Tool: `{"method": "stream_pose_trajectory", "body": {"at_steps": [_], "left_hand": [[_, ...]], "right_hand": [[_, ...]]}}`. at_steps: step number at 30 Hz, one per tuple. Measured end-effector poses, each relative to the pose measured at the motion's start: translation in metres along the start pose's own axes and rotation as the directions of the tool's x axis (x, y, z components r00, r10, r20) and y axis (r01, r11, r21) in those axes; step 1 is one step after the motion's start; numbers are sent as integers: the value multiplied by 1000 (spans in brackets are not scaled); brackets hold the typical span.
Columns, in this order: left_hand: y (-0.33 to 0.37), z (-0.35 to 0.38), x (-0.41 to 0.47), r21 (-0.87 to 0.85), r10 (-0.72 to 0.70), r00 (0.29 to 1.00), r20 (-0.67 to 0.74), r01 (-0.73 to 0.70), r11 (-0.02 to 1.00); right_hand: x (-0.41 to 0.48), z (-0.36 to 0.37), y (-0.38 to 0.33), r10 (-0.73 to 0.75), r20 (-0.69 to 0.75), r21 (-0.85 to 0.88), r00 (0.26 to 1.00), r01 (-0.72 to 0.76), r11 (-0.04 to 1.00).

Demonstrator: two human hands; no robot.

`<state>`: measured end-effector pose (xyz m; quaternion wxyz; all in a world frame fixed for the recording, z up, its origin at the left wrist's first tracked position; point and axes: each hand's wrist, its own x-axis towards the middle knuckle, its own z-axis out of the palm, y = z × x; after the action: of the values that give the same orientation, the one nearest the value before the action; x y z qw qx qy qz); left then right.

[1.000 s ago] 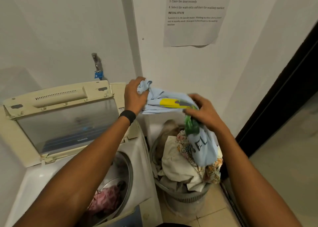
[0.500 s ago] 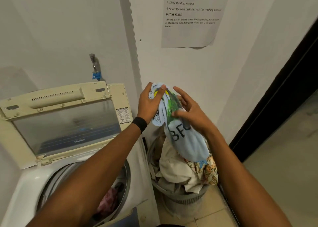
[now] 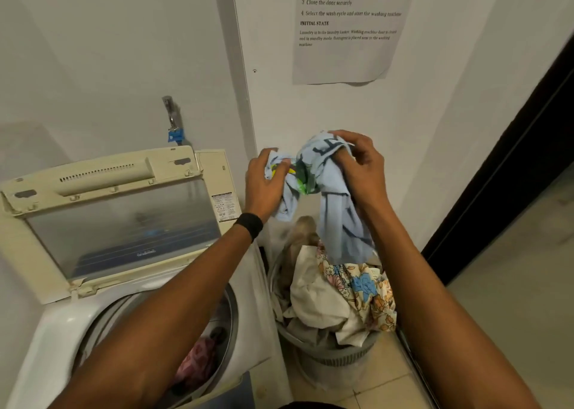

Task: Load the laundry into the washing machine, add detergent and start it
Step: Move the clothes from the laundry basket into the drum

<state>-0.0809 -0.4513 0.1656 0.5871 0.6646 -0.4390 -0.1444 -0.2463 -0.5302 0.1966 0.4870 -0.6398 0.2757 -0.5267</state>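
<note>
Above basket [image 3: 338,357], left hand [image 3: 264,185], right hand [image 3: 362,168], gripping blue shirt [image 3: 337,210]

A single wide-angle view looks from the person's head, forward and steeply down into a wall corner. The left forearm [image 3: 174,309] and right forearm [image 3: 435,300] enter from the bottom edge. The left grip [image 3: 264,185] and right grip [image 3: 363,172] hold a shirt [image 3: 338,210] near mid-frame, close to the lens. The washer [image 3: 56,325] fills the lower left and the basket [image 3: 338,357] sits low at centre. A notice [image 3: 348,51] is cut by the top edge. Straight lines bow towards the borders.
</note>
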Motion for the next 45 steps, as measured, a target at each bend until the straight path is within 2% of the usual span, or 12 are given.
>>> {"method": "stream_pose_trajectory", "body": {"at_steps": [4, 10, 13, 16, 19, 22, 25, 27, 30, 34, 38, 45], "left_hand": [[25, 17, -9, -260, -20, 980, 199, 73, 963], [11, 13, -7, -26, -9, 1000, 2, 9, 1000], [10, 6, 1, -80, -33, 998, -59, 28, 996], [8, 1, 8, -54, -35, 994, -105, 30, 998], [1, -2, 10, -52, -61, 990, -125, 55, 997], [-12, -5, 5, -93, -103, 986, -132, 91, 991], [-19, -13, -8, -102, -117, 984, -131, 105, 989], [-22, -24, -18, -100, -145, 980, -139, 132, 986], [-34, -53, -39, -52, -153, 971, -185, 146, 988], [-63, -117, -74, -118, -207, 938, -279, 181, 976], [-92, -177, -111, -115, -273, 895, -352, 248, 962], [-153, -260, -167, 24, -409, 857, -314, 438, 899]], "right_hand": [[-8, 33, 5, 83, 103, -18, 991, -82, 997], [-9, 16, 25, 168, 335, 94, 927, -210, 973], [-30, 4, 47, 171, 438, -106, 883, -138, 985], [-46, -13, 73, 281, 536, -339, 797, -101, 935], [-45, -30, 76, 270, 368, -345, 890, -138, 928], [-34, -30, 55, 258, 78, 67, 963, -263, 963], [-32, 3, 35, 266, 192, 211, 944, -305, 929], [-42, 40, 25, 296, 351, 153, 889, -366, 918], [-66, 93, 27, 247, 468, 83, 848, -321, 943], [-105, 154, 36, 307, 624, 14, 718, -403, 915], [-146, 208, 45, 345, 673, 1, 654, -468, 884], [-220, 279, 69, 405, 619, -147, 673, -408, 901]]}}
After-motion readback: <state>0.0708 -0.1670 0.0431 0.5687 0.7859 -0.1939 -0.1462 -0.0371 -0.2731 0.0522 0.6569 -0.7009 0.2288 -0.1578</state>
